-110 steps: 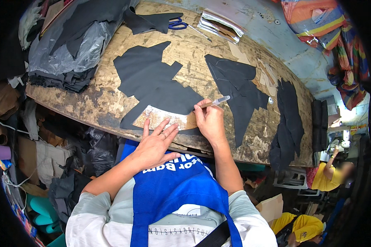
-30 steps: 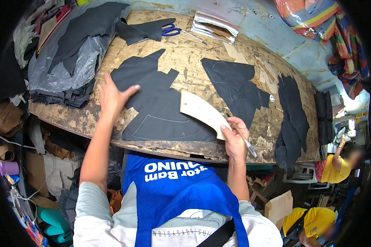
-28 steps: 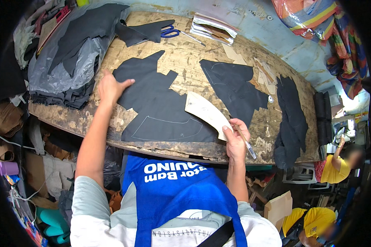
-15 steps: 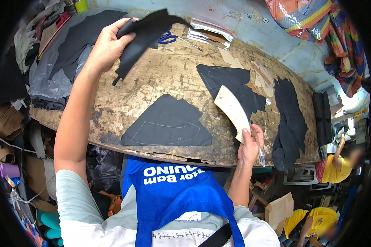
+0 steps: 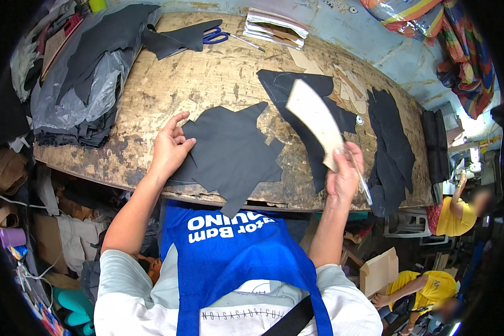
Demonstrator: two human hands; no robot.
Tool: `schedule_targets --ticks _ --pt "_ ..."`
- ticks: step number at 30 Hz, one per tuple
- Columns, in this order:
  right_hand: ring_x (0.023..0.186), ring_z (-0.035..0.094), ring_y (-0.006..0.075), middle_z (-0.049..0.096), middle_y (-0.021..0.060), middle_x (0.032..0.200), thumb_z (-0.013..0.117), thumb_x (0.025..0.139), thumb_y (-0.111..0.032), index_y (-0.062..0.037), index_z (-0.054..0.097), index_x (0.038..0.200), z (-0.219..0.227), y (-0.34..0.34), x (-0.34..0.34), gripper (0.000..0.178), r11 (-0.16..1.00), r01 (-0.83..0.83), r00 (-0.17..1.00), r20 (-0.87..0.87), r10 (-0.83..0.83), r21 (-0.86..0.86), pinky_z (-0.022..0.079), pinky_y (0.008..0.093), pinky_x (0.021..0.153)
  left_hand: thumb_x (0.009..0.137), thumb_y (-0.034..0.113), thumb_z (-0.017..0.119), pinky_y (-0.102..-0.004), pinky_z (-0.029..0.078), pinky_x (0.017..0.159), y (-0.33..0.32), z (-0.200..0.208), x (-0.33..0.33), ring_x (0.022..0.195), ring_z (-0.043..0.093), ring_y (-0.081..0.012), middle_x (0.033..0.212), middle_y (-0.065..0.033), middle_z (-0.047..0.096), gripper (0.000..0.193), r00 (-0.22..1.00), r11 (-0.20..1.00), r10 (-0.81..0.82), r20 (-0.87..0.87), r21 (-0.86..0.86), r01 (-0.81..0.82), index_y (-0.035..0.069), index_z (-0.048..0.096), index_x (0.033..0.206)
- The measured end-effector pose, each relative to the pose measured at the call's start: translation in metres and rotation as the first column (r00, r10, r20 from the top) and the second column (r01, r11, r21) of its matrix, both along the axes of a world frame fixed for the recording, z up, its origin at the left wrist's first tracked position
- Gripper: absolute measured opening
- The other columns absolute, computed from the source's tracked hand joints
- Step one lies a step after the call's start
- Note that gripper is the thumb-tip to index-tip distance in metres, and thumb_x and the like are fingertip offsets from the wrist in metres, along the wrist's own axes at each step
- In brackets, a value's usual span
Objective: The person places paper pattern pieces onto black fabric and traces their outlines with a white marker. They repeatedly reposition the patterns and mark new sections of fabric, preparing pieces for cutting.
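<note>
Black cloth (image 5: 232, 154) lies on the table (image 5: 218, 78) before you; your left hand (image 5: 173, 147) is at its left edge, gripping or not I cannot tell; your right hand (image 5: 344, 175) clamps a curved card (image 5: 317, 120) and pen (image 5: 365, 192).

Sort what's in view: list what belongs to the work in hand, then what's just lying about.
In hand:
- jagged, flat black sheet at the left hand
- curved cream template and slim clear pen in the right hand

Apparently lying about:
- multicoloured striped plastic bundle
- light-brown cardboard box
- teal rolled material
</note>
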State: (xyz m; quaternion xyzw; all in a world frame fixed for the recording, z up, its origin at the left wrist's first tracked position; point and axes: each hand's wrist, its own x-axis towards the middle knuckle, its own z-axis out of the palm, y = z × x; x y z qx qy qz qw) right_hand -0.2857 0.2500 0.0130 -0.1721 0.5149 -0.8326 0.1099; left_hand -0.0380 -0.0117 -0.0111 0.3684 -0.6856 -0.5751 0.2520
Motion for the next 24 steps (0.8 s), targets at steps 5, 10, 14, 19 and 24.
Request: schedule_targets --ticks 5,10,14,19,24 --pt "0.089 0.061 0.0143 0.062 0.0085 0.098 0.066 0.076 0.011 0.0001 0.057 0.105 -0.019 -0.048 0.037 0.033 0.933 -0.356 0.934 0.048 0.354 0.049 0.052 0.0255 0.080 0.075 0.006 0.070 -0.0407 0.044 0.090 0.030 0.013 0.009 0.105 0.054 -0.0346 0.108 -0.0178 0.059 0.038 0.971 0.631 0.231 -0.058 -0.751 -0.194 0.002 0.059 0.111" --pt "0.089 0.063 0.0156 0.064 0.0116 0.097 0.064 0.080 0.003 0.0005 0.060 0.103 -0.024 -0.075 0.064 0.024 0.827 -0.351 0.892 -0.112 0.438 0.440 0.051 0.0264 0.080 0.082 0.036 0.065 -0.0638 0.018 0.106 0.088 0.011 -0.005 0.135 0.028 -0.0385 0.143 -0.0181 0.036 0.055 0.885 0.513 -0.249 0.394 -0.722 0.466 0.011 0.051 0.129" --pt "0.090 0.065 0.0183 0.066 0.0125 0.099 0.066 0.076 0.001 -0.0003 0.064 0.096 -0.025 -0.058 0.056 0.020 0.792 -0.032 0.854 -0.395 0.338 0.609 0.050 0.0292 0.080 0.083 0.048 0.060 -0.0635 0.016 0.107 0.097 0.002 -0.014 0.138 0.022 -0.0375 0.146 -0.0179 0.032 0.066 0.757 0.483 -0.271 0.595 -0.596 0.642 0.009 0.046 0.134" --pt "0.102 0.061 0.0243 0.066 0.0126 0.100 0.074 0.069 -0.004 -0.0030 0.066 0.093 -0.035 -0.038 0.049 0.026 0.830 -0.066 0.790 -0.479 0.382 0.554 0.048 0.0333 0.086 0.083 0.055 0.056 -0.0644 0.014 0.107 0.098 -0.002 -0.018 0.140 0.018 -0.0385 0.148 -0.0185 0.030 0.075 0.733 0.464 -0.249 0.633 -0.586 0.664 0.006 0.043 0.137" --pt "0.106 0.058 0.0271 0.068 0.0089 0.095 0.079 0.065 -0.006 -0.0038 0.067 0.093 -0.037 -0.039 0.054 0.030 0.731 0.035 0.764 -0.490 0.421 0.682 0.045 0.0365 0.092 0.082 0.056 0.056 -0.0651 0.014 0.106 0.101 -0.005 -0.032 0.140 0.017 -0.0397 0.148 -0.0198 0.028 0.078 0.741 0.487 -0.246 0.625 -0.581 0.652 0.004 0.041 0.138"
